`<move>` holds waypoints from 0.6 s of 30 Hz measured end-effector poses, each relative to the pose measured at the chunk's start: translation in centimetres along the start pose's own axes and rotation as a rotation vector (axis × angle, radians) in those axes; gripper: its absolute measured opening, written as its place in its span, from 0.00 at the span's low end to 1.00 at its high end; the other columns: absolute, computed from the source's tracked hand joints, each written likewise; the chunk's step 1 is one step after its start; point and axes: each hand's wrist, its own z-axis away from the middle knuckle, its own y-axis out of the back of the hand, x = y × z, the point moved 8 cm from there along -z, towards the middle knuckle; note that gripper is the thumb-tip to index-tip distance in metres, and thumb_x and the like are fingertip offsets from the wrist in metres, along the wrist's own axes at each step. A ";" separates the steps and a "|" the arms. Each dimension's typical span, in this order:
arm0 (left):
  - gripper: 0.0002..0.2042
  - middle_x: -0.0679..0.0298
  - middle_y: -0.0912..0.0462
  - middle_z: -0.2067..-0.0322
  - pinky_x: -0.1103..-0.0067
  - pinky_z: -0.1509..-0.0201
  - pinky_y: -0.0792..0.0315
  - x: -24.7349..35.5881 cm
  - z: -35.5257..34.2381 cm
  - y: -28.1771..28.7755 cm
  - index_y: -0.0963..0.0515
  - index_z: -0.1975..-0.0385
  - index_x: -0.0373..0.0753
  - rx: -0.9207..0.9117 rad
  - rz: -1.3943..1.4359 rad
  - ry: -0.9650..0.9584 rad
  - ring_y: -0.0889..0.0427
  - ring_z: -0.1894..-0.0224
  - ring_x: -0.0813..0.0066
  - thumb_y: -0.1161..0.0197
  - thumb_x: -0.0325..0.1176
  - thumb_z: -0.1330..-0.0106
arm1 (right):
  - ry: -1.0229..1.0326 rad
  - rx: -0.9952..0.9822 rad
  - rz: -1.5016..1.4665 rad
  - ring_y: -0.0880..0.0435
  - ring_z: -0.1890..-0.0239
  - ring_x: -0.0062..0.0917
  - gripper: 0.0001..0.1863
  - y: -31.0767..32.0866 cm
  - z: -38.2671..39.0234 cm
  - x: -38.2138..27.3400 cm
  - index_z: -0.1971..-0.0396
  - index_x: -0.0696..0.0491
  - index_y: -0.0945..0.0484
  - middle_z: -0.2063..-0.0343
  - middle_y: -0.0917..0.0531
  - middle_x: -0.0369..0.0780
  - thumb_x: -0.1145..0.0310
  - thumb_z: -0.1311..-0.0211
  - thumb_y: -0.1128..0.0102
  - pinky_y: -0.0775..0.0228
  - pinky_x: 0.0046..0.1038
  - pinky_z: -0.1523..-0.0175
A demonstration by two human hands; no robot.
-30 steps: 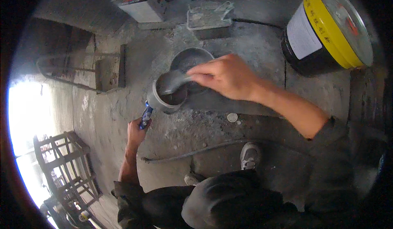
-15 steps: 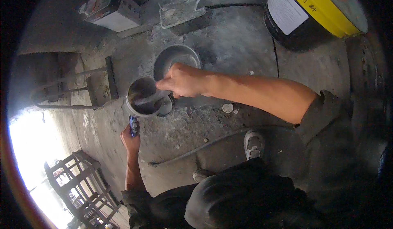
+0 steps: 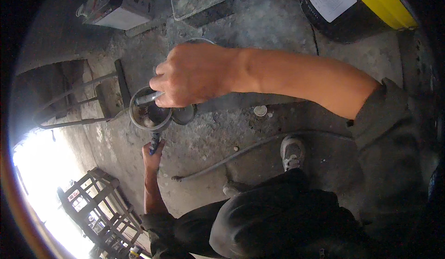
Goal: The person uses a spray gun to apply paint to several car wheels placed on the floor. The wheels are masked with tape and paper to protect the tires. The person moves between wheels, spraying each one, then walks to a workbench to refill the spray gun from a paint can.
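My left hand [image 3: 152, 155] is closed around the dark, bluish handle of a round grey saucepan-like pot [image 3: 160, 125]. Above the pot, my right hand [image 3: 185, 76] grips a grey stick-like tool [image 3: 147, 98] that slants into it. Dark material coats the inside, and a pale rounded lump shows near the bottom; whether it is the tool's end I cannot tell. Close to the pot's right side lies a small round grey dish or lid [image 3: 185, 114]. Behind my right hand, a larger bowl [image 3: 202, 40] shows only its far rim.
A black drum with a yellow band [image 3: 380, 2] stands far right. A rectangular can [image 3: 121, 9] and a shallow tray [image 3: 197, 2] are at the back. A metal frame [image 3: 76, 99] lies left. A hose [image 3: 250, 153] crosses the floor before my shoes [image 3: 293, 154].
My right hand has risen toward me and shifted left over the pot, tilting the tool more steeply. The pot has moved slightly left. The large bowl is now mostly covered by my hand.
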 end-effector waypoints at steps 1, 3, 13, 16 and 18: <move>0.20 0.75 0.36 0.88 0.76 0.79 0.44 0.2 0.2 -0.2 0.29 0.85 0.35 -0.018 0.016 0.010 0.41 0.81 0.85 0.31 0.38 0.36 | 0.019 0.014 -0.002 0.16 0.69 0.30 0.03 -0.4 -0.1 -0.3 0.77 0.49 0.21 0.76 0.22 0.36 0.67 0.47 0.38 0.21 0.33 0.70; 0.19 0.75 0.36 0.87 0.77 0.79 0.44 0.8 0.4 -0.3 0.30 0.85 0.35 -0.021 0.026 -0.002 0.41 0.81 0.85 0.31 0.37 0.36 | 0.038 -0.081 -0.001 0.16 0.69 0.30 0.03 -2.0 -0.3 -0.9 0.77 0.49 0.21 0.75 0.22 0.36 0.67 0.48 0.38 0.21 0.33 0.70; 0.17 0.73 0.35 0.87 0.75 0.77 0.41 1.2 0.5 0.5 0.28 0.83 0.34 0.060 0.007 -0.073 0.40 0.80 0.83 0.32 0.34 0.36 | -0.431 0.051 -0.382 0.14 0.69 0.38 0.08 0.3 1.8 0.8 0.69 0.49 0.16 0.76 0.18 0.42 0.60 0.41 0.37 0.22 0.39 0.67; 0.15 0.71 0.35 0.87 0.75 0.77 0.40 2.7 0.2 0.1 0.25 0.81 0.32 0.073 0.005 -0.136 0.40 0.80 0.82 0.31 0.32 0.36 | -0.551 0.206 -0.614 0.14 0.70 0.46 0.09 -0.3 1.7 0.2 0.70 0.50 0.17 0.74 0.15 0.48 0.60 0.40 0.40 0.24 0.48 0.66; 0.13 0.70 0.35 0.87 0.75 0.77 0.40 4.2 0.3 -0.3 0.24 0.79 0.31 0.101 0.041 -0.217 0.40 0.80 0.82 0.31 0.31 0.37 | -0.627 0.123 -0.561 0.14 0.70 0.45 0.10 -1.8 1.5 -0.8 0.72 0.50 0.16 0.75 0.15 0.47 0.61 0.40 0.40 0.23 0.47 0.65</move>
